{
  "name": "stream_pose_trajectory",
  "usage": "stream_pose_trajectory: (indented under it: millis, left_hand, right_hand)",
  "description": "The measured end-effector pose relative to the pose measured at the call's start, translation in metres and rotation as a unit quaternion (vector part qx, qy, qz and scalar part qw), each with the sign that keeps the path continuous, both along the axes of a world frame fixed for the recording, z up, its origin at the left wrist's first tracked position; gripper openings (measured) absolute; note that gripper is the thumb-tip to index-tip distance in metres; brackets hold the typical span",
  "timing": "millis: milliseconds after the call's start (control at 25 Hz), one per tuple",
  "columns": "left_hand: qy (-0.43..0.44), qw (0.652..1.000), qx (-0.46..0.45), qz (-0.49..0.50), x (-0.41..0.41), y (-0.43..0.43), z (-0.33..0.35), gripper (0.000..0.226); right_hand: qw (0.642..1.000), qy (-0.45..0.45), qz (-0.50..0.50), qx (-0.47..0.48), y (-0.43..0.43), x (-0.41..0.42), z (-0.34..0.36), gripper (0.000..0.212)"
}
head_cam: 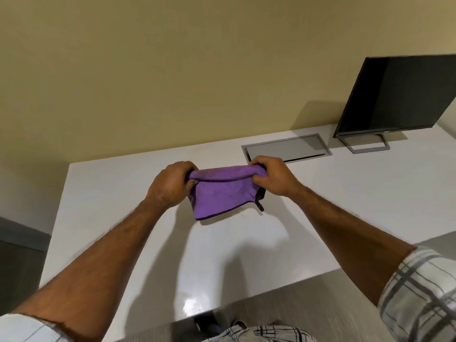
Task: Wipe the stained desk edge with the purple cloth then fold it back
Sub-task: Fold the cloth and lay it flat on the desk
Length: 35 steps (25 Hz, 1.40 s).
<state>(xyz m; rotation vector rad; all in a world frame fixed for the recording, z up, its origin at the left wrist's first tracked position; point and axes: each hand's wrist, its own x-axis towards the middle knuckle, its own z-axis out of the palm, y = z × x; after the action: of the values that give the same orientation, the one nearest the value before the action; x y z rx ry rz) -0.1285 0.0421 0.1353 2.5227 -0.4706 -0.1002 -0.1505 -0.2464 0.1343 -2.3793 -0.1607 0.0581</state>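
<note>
Left hand [170, 185] clenched on the left end of a purple microfibre cloth [222, 193]; right hand [274, 176] clenched on its right end. Cloth stretched between both, top edge rolled over, lower part hanging with a dark-trimmed hem. Small dark loop tag at lower right corner. Cloth held over the glossy white bench [345, 193], mid-surface; cannot tell if the hem touches it. Grey rectangular cable hatch [287, 149] just beyond the right hand. Black flat monitor on grey frame stand [394, 95] far right. Checked sleeves rolled up both forearms.
</note>
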Motion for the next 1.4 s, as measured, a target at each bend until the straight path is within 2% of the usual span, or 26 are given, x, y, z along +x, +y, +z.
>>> stream_pose_trajectory:
  millis: [200, 360, 480, 600, 760, 840, 920, 1120, 1240, 1400]
  left_hand:
    - [0.076, 0.997, -0.035, 0.002, 0.066, -0.001, -0.017, 0.020]
    - [0.165, 0.985, -0.036, 0.019, 0.122, -0.001, -0.037, 0.016]
    - [0.212, 0.973, -0.063, 0.069, 0.167, -0.005, -0.063, 0.010]
    - [0.186, 0.970, -0.084, 0.129, 0.202, -0.015, -0.090, 0.013]
    - [0.153, 0.968, -0.072, 0.184, 0.227, -0.026, -0.119, 0.024]
    - [0.158, 0.971, -0.047, 0.175, 0.230, -0.032, -0.135, 0.040]
    - [0.156, 0.977, 0.019, 0.141, 0.223, -0.037, -0.150, 0.054]
    - [0.098, 0.980, 0.175, 0.005, 0.179, -0.060, -0.191, 0.075]
    - [0.128, 0.966, 0.225, -0.008, 0.154, -0.072, -0.216, 0.085]
    - [0.141, 0.959, 0.247, -0.013, 0.151, -0.074, -0.215, 0.089]
  right_hand:
    - [0.999, 0.049, -0.022, 0.004, -0.004, 0.062, -0.011, 0.025]
    - [0.992, 0.126, -0.003, 0.008, -0.016, 0.121, -0.032, 0.024]
    - [0.986, 0.169, 0.010, -0.013, -0.022, 0.171, -0.053, 0.025]
    - [0.984, 0.166, 0.025, -0.063, -0.024, 0.216, -0.075, 0.027]
    - [0.990, 0.121, -0.003, -0.076, -0.018, 0.257, -0.102, 0.033]
    - [0.990, 0.116, -0.021, -0.082, -0.014, 0.266, -0.116, 0.042]
    - [0.988, 0.098, -0.015, -0.123, -0.010, 0.265, -0.131, 0.051]
    - [0.971, 0.071, 0.077, -0.216, 0.010, 0.226, -0.175, 0.066]
    - [0.946, 0.112, 0.142, -0.270, 0.022, 0.193, -0.204, 0.074]
    - [0.928, 0.140, 0.143, -0.313, 0.029, 0.187, -0.214, 0.076]
